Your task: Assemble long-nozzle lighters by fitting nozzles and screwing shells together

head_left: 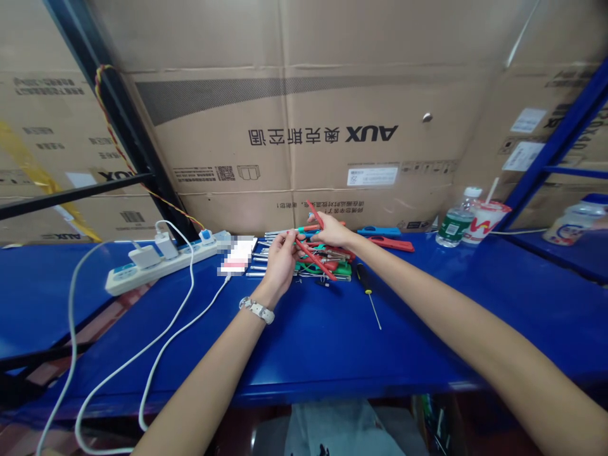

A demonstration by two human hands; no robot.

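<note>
On blue metal (cardboard behind (327,38)), hands (304,244) work.

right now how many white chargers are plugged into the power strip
2: the left charger sits toward the near end of the power strip, the right charger just past it, toward the blue plug. None seems hidden.
</note>
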